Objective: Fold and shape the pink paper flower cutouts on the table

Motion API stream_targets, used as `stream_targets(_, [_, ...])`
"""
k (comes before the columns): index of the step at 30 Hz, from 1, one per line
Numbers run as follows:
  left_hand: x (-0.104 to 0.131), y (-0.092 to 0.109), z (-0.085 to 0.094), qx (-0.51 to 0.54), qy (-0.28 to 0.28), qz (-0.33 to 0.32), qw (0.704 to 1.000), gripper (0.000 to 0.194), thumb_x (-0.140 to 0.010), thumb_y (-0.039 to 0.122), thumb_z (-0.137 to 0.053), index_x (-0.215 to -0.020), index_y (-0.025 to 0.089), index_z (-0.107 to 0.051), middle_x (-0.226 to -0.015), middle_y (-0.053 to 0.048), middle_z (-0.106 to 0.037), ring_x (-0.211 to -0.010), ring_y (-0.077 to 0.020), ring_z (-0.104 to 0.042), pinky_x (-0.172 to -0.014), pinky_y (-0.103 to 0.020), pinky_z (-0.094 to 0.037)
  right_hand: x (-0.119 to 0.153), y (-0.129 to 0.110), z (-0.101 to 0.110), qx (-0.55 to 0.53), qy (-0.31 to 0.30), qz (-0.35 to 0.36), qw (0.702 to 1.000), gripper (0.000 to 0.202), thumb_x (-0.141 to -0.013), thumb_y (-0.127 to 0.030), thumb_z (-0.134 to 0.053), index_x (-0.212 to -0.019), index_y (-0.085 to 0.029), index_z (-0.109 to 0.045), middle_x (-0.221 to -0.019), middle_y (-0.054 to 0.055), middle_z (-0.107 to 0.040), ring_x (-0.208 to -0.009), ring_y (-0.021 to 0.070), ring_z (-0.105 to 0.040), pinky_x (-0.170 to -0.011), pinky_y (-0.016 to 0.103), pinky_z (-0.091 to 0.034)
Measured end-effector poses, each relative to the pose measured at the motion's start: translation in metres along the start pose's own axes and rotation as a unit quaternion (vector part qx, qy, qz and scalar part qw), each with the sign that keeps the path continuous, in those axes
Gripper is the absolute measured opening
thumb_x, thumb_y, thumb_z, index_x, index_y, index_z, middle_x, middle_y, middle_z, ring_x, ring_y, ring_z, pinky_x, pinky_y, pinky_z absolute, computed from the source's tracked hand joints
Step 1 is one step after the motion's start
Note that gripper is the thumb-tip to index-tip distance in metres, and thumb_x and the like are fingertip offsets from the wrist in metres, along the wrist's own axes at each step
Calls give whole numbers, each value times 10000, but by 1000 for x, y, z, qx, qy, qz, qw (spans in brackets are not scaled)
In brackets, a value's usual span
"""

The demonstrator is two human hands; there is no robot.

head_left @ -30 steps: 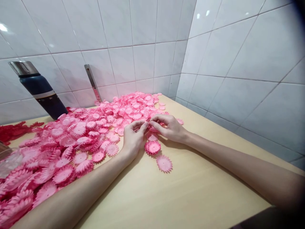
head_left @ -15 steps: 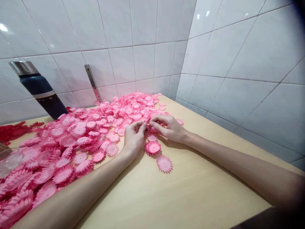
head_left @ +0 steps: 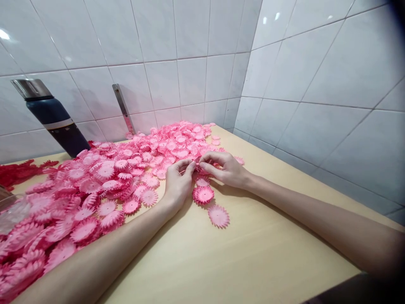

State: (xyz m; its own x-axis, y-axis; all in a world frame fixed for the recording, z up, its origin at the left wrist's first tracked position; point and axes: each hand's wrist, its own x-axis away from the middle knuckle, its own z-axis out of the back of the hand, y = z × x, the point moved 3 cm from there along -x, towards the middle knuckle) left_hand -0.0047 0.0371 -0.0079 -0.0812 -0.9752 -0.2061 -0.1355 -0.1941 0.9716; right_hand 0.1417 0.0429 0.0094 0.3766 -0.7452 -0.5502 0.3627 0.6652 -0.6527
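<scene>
Tiled walls: you face two white walls [head_left: 164, 33] that meet in a corner past the desk [head_left: 234, 261].
Left hand: your left hand [head_left: 177, 182] pinches one side of a small pink piece [head_left: 198, 166], mostly hidden by your fingers.
Right hand: your right hand [head_left: 228, 171] pinches the other side, so the piece sits between your hands, over the desk.
Frilly edges: they look thin, so they could bend or rip if you pull both ways too hard.
Slipping: the little piece could drop if your pinch is loose, and get mixed up with the others.
Big pink pile [head_left: 106, 171]: it lies beside your left arm, and a bump from that arm could push some pieces about.
Bottle [head_left: 60, 120]: one, by the back wall; sliding pieces could pack up against it.
Rounds near you: three spots, with a pale one [head_left: 202, 181], a darker one [head_left: 203, 195] that may be a stack, and a light one [head_left: 218, 216].
Count: two hands, one metal strip [head_left: 122, 106], one red heap [head_left: 17, 172]; pink pieces in the pile, too many to count.
</scene>
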Motion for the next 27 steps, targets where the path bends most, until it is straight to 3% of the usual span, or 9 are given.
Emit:
stream_targets(9, [1,1,-1,15,3,5,1000,146,-745,268,-683,-808,137,-693,-829,-73,-712,-854,-195,-664,-833,-335,-513,1,1,0,7,3,5,1000,118,-870,-240,-556,-877,-168,-650,-818,51,-685,-755,172,-632,-696,322,-523])
stream_targets(16, [4,4,-1,36,5,27,999,304,-685,283,-760,-926,128,-658,-872,-95,-709,-866,-211,-680,-841,-372,-535,1,1,0,2,-1,18,1000,105,-871,-223,-543,-879,-175,-636,-810,46,-669,-727,167,-619,-650,306,-510])
stream_targets(23, [7,8,-2,58,26,28,998,285,-739,225,-696,-966,179,-530,-720,-13,-675,-727,-167,-681,-771,-354,-548,1,-5,1,50,42,48,997,77,-857,-154,-525,-831,-180,-593,-792,40,-610,-681,152,-553,-602,299,-454])
stream_targets(27, [7,9,-2,67,39,28,997,316,-725,209,-694,-947,211,-469,-684,26,-656,-692,-147,-670,-751,-341,-547,0,-5,1,79,72,71,992,61,-828,-147,-548,-798,-188,-581,-896,64,-533,-725,156,-517,-590,300,-449])
